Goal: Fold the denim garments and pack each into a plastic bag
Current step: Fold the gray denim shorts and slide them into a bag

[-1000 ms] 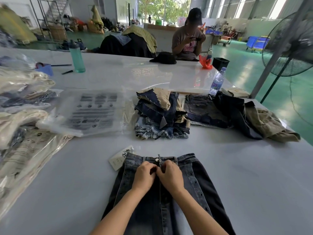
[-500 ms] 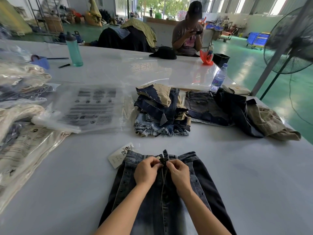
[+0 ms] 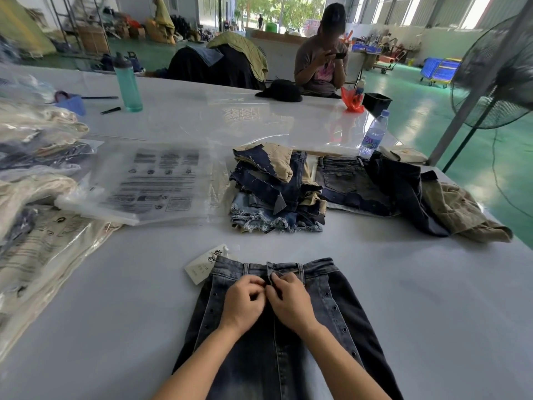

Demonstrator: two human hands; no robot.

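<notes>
Both hands are bunched up at the fly of a dark washed denim skirt [image 3: 277, 336] lying flat on the white table [image 3: 418, 298]. The left hand [image 3: 241, 306] and right hand [image 3: 291, 303] each have fingers curled in, pinching the fabric either side of the closure just under the waistband, probably doing it up so the skirt folds flat. A paper hang tag [image 3: 203, 262] sticks out just past the left hand's knuckles. Further out ahead of both hands sits a stack of folded denim shorts [image 3: 277, 194], waiting their turn I guess. Off beyond the left hand is a pile of empty printed plastic bags [image 3: 153, 183], within reach for the packing step. Already bagged garments [image 3: 37, 197] are heaped far left.
</notes>
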